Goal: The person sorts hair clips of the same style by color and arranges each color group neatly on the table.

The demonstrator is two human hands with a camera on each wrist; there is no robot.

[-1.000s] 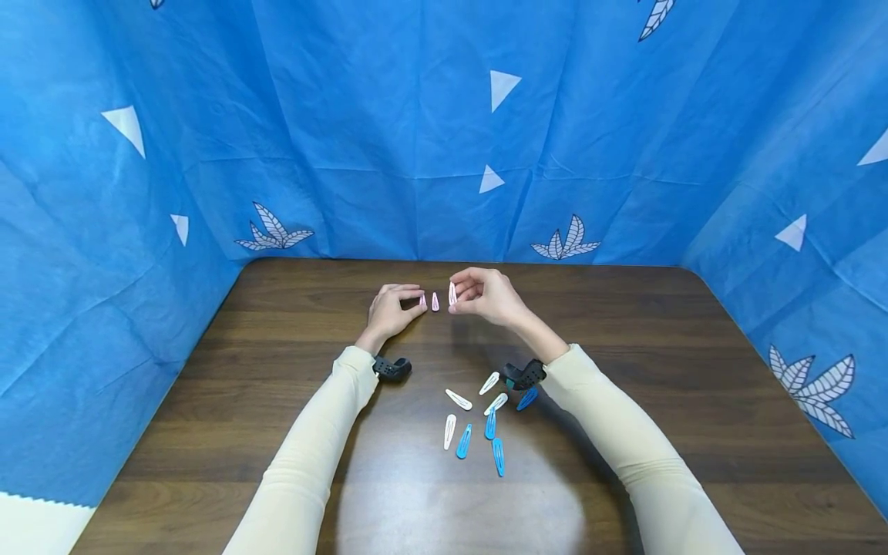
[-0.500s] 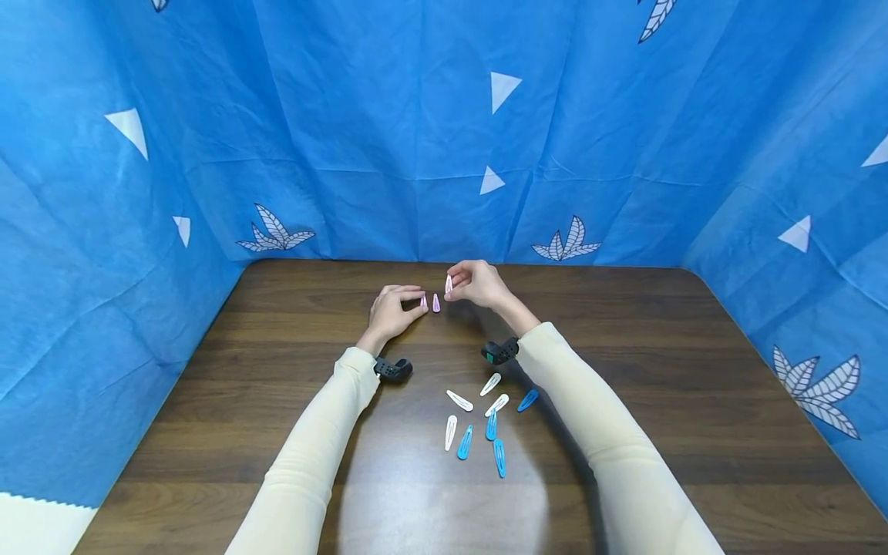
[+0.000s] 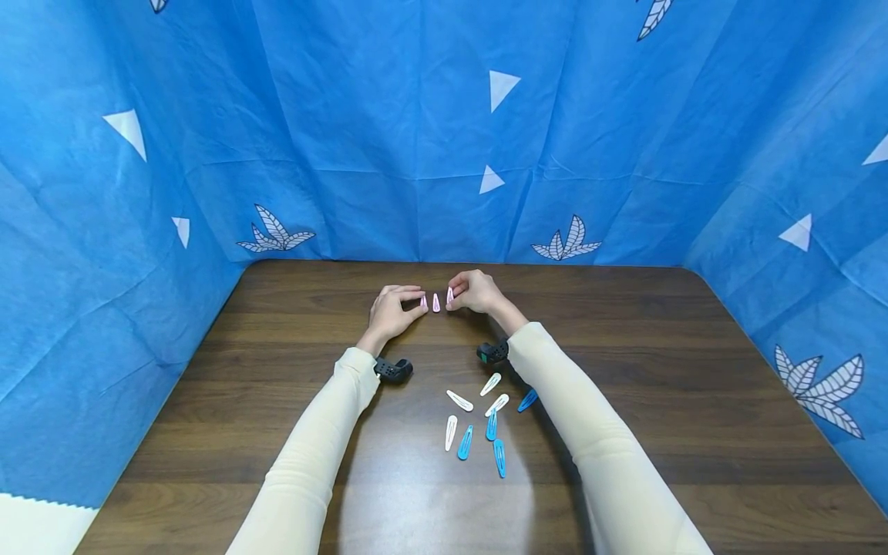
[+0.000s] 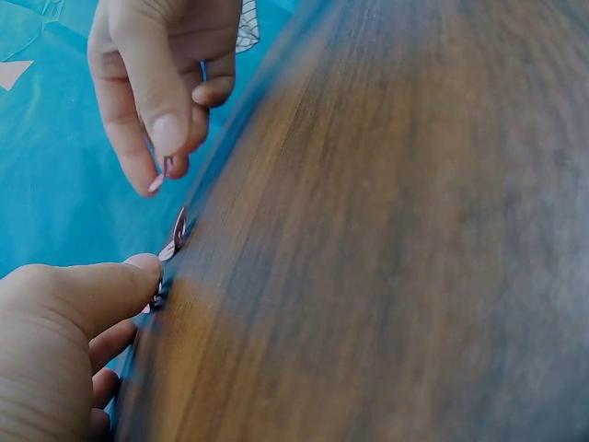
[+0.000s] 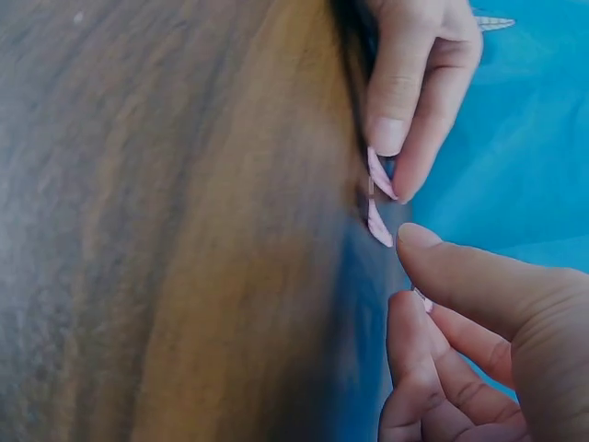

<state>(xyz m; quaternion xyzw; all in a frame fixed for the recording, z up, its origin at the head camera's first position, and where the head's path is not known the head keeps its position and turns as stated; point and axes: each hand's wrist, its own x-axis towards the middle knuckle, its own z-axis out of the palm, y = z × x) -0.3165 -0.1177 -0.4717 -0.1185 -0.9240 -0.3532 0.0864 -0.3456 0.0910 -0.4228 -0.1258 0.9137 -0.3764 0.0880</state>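
Near the table's far edge, my left hand (image 3: 391, 312) pinches a pink snap hair clip (image 3: 424, 301) between thumb and finger at its two ends, the clip lying at the table surface. A second pink hair clip (image 3: 435, 303) lies just right of it, touched by neither hand. My right hand (image 3: 479, 293) pinches a third pink hair clip (image 3: 450, 295) by its ends, to the right of the middle one. In the right wrist view the right hand's fingers (image 5: 460, 285) mostly cover that clip. The left wrist view shows it slightly above the table.
Closer to me lie several white hair clips (image 3: 451, 433) and several blue hair clips (image 3: 499, 459), one blue one touching a white one. The dark wooden table (image 3: 208, 432) is bordered by a blue patterned cloth (image 3: 388, 116). Each wrist wears a black strap (image 3: 393, 371).
My right hand has moved left with its pink clip, rising a little away from me and then coming back down toward the table. The left hand has stayed in place.
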